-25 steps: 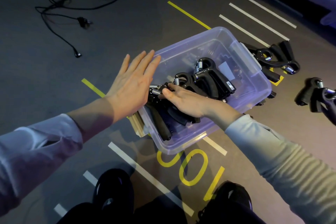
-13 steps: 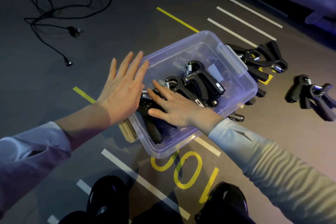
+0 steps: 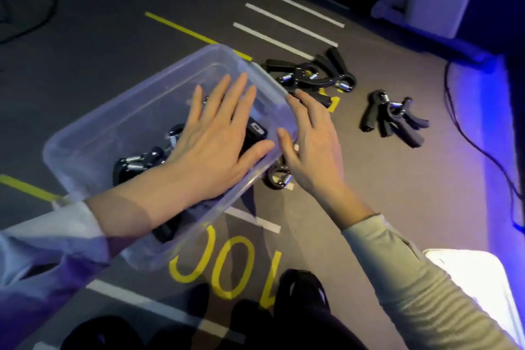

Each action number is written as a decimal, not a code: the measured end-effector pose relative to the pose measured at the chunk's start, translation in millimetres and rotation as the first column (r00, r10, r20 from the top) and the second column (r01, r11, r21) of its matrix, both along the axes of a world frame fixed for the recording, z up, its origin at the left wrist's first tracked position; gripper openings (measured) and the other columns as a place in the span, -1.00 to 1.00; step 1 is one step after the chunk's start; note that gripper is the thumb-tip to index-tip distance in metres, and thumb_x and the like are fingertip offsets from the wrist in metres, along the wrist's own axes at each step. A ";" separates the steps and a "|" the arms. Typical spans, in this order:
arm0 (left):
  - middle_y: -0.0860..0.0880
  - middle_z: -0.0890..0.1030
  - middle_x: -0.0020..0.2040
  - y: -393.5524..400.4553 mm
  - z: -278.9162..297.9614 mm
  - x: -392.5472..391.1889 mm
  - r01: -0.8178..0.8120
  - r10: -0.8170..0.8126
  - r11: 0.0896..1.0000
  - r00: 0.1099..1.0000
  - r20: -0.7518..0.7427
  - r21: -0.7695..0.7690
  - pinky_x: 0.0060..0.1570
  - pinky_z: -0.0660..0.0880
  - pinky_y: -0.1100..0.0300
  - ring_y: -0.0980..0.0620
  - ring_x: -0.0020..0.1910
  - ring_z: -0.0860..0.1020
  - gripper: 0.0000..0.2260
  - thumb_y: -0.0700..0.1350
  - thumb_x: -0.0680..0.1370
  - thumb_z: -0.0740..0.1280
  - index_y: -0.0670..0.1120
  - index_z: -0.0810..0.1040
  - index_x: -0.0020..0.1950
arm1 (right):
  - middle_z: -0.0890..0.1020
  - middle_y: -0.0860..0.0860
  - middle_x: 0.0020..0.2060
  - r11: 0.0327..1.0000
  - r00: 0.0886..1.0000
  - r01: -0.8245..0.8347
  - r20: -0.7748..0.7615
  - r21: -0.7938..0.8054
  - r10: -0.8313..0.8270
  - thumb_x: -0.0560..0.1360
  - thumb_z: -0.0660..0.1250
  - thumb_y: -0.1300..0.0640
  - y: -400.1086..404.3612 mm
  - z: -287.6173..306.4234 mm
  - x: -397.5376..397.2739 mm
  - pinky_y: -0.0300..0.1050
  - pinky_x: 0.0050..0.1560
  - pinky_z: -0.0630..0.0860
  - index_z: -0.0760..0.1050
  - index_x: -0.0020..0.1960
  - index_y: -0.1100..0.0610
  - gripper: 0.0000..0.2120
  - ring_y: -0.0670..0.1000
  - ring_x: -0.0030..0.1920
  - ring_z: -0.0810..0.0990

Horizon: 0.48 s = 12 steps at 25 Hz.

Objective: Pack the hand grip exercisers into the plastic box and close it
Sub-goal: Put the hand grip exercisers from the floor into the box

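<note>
A clear plastic box sits on the floor with several black hand grip exercisers inside. My left hand lies flat over the box with straight fingers, covering the exercisers. My right hand hovers open just outside the box's right wall, above one exerciser on the floor. A pile of exercisers lies beyond the box. Another pile lies further right.
The floor carries yellow and white tape lines and a yellow "100". A black cable runs along the right. A white object sits at lower right. My shoes are at the bottom edge.
My right hand came out of the box and moved to its right side. My left hand moved from the box's left edge to over the contents. The view swung right.
</note>
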State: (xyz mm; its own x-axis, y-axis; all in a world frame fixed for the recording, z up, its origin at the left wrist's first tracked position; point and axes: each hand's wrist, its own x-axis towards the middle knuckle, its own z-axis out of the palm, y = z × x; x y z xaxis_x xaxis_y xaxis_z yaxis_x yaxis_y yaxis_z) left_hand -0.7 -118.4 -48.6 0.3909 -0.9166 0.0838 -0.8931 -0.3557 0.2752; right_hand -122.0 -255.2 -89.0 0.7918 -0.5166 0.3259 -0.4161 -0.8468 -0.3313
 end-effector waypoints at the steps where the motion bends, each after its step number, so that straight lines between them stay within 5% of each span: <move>1: -0.14 0.02 0.53 -12.6 -2.4 -8.7 0.032 -0.032 0.999 0.999 -0.005 0.006 0.40 -0.14 -0.13 -0.15 0.50 -0.01 -0.24 0.30 0.46 -0.13 -0.19 0.06 0.50 | 0.38 0.17 0.36 0.999 0.999 0.052 -0.013 -0.016 -0.052 0.54 0.17 0.00 -14.3 -5.5 -12.5 -0.03 0.35 0.30 0.32 0.40 0.25 -0.50 0.15 0.36 0.34; 8: -0.02 -0.28 0.52 -92.2 -25.4 -44.6 0.130 -0.129 0.983 0.992 -0.015 0.132 0.39 -0.23 -0.17 -0.10 0.48 -0.27 -0.23 0.36 0.44 -0.16 -0.06 -0.07 0.52 | 0.13 0.17 0.51 0.901 0.860 0.415 -0.270 -0.125 -0.433 0.58 -0.03 -0.16 -123.5 -47.3 -73.1 0.03 0.50 0.01 0.07 0.51 0.24 -0.35 0.18 0.50 0.07; 12: -0.04 -0.24 0.53 -118.4 -40.6 -46.2 0.124 -0.135 0.982 0.989 0.069 0.142 0.38 -0.23 -0.19 -0.11 0.48 -0.27 -0.19 0.39 0.41 -0.25 -0.08 -0.05 0.52 | -0.03 0.09 0.54 0.851 0.755 0.522 -0.435 -0.054 -0.491 0.58 -0.04 -0.23 -177.0 -67.3 -90.8 0.18 0.48 -0.04 -0.04 0.55 0.11 -0.34 0.19 0.52 -0.09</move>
State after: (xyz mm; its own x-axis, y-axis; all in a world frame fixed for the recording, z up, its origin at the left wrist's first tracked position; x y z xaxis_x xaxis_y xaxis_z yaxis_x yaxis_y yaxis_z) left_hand -46.9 -236.8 -89.2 0.2657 -0.9638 -0.0206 -0.9508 -0.2655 0.1597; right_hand -212.8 -432.2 -156.3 0.4573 -0.8890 -0.0240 -0.8878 -0.4548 -0.0706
